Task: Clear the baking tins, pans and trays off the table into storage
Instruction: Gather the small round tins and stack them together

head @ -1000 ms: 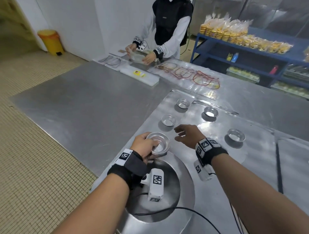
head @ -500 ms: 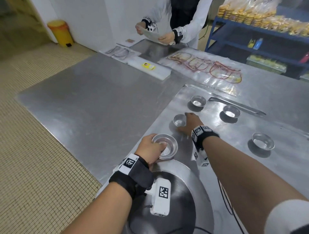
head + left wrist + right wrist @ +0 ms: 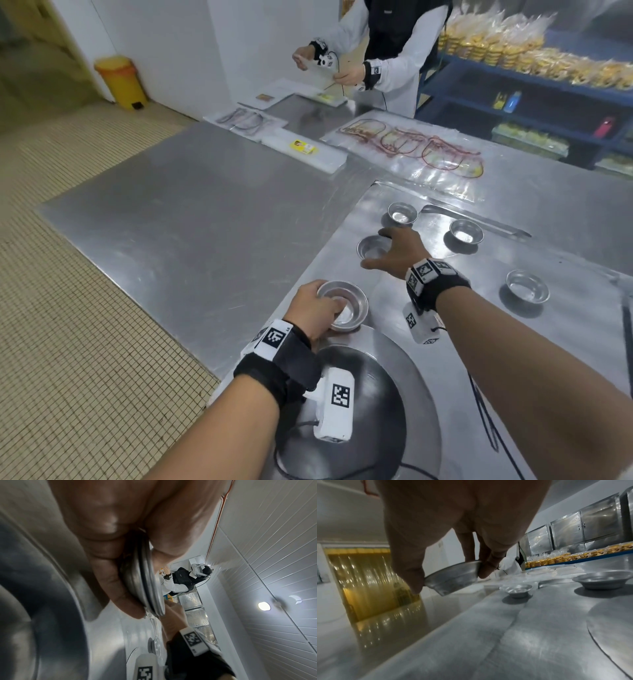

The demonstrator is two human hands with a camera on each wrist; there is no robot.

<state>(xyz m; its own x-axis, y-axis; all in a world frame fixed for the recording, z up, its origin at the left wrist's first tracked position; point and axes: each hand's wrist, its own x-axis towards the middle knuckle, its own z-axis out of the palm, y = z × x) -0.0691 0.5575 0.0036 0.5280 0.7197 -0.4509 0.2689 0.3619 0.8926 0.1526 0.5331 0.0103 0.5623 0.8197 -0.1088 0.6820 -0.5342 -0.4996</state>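
Note:
My left hand (image 3: 327, 306) grips a small stack of shallow round metal tins (image 3: 346, 305), thumb inside the top one, at the far rim of a large round pan (image 3: 376, 404). The left wrist view shows the stacked tin rims (image 3: 147, 585) edge-on between my thumb and fingers. My right hand (image 3: 380, 251) reaches forward and pinches another small tin (image 3: 368, 246). In the right wrist view this tin (image 3: 453, 576) is tilted, held by its rim between thumb and fingers (image 3: 488, 566), just above the steel table. Three more small tins (image 3: 402, 212), (image 3: 466, 232), (image 3: 527, 286) stand loose on the metal sheet.
A long flat metal tool (image 3: 476, 219) lies behind the tins. Printed plastic bags (image 3: 411, 147) and a white packet (image 3: 305, 150) lie farther back, where another person (image 3: 394, 51) stands. Blue shelves (image 3: 513, 85) hold packed goods. The table edge (image 3: 137, 291) drops to tiled floor at left.
My right hand has reached forward from beside the left hand to the nearest loose tin and now pinches it, tipped up. My left hand has kept its stack in place.

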